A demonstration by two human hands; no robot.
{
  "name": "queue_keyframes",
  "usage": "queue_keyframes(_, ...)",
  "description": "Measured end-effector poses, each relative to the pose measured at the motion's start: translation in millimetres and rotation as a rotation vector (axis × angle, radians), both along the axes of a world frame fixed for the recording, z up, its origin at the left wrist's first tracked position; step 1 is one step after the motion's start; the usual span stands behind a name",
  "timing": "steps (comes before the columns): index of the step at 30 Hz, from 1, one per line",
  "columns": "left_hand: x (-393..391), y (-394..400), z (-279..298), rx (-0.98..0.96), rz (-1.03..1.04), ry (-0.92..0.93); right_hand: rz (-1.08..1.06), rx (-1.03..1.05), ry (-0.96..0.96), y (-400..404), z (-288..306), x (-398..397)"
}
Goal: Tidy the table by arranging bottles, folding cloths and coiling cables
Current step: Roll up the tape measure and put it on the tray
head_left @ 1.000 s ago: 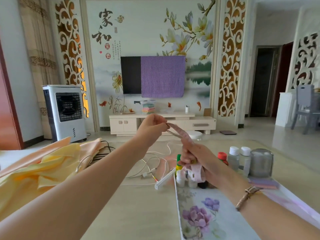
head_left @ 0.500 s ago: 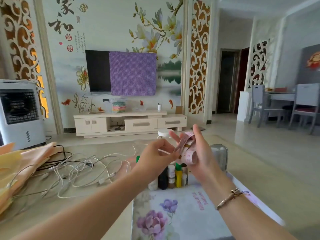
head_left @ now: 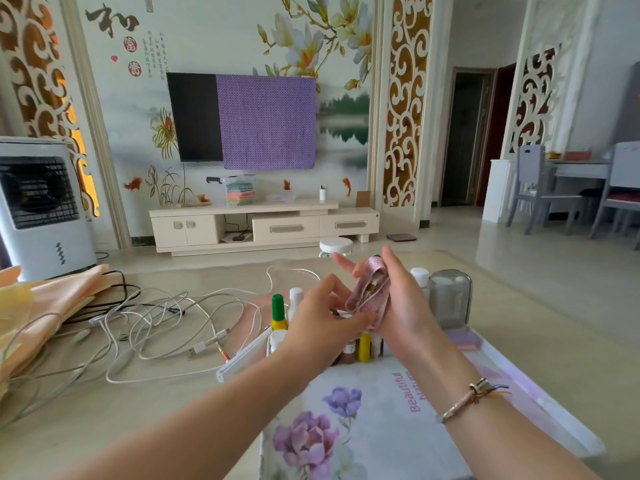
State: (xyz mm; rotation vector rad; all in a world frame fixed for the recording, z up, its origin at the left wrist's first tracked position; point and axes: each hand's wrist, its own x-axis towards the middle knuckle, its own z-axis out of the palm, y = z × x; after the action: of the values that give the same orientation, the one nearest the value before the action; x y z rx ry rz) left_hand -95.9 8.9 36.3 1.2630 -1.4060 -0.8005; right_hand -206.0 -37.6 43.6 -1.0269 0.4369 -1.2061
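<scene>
A pink measuring tape (head_left: 370, 291) is looped into a bundle around the fingers of my right hand (head_left: 401, 303), which holds it up above the tray. My left hand (head_left: 323, 320) pinches the lower end of the tape against the right palm. Below both hands stand several small bottles (head_left: 278, 308) in a cluster at the far end of the flowered tray (head_left: 381, 427). A tangle of white cables (head_left: 162, 327) lies on the table to the left. Peach and yellow cloths (head_left: 38, 306) are heaped at the far left edge.
A frosted glass jar (head_left: 450, 297) stands right of the bottles, a white-lidded jar (head_left: 335, 247) behind them. A folded lilac cloth (head_left: 462, 339) lies by the tray's right rim. A white air cooler (head_left: 40, 209) stands on the floor left; TV cabinet (head_left: 263, 226) beyond.
The tape went from stretched between my hands to wound in loops on my right fingers. My left hand came in close to the right. The view shifted rightward and down.
</scene>
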Motion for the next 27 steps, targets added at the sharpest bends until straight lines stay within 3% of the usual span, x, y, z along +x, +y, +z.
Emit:
queue_keyframes(3, 7, -4, 1, -0.041, -0.002, 0.015, 0.004, -0.035, 0.065, 0, -1, -6)
queue_keyframes(8, 22, -8, 16, -0.099, 0.052, -0.116, -0.097, -0.039, 0.218, -5, 4, -20)
queue_keyframes(13, 21, -7, 20, -0.14, 0.122, -0.413, -0.176, -0.053, 0.735, -3, 9, -34)
queue_keyframes(19, 0, -14, 30, -0.249, 0.162, -0.764, 0.0, 0.056, 0.574, -6, 27, -74)
queue_keyframes(23, -28, -22, 30, -0.41, 0.05, -1.105, 0.001, 0.108, 0.527, -15, 26, -110)
queue_keyframes(27, -60, -35, 20, -0.561, -0.066, -1.19, -0.071, 0.137, 0.505, -21, 18, -150)
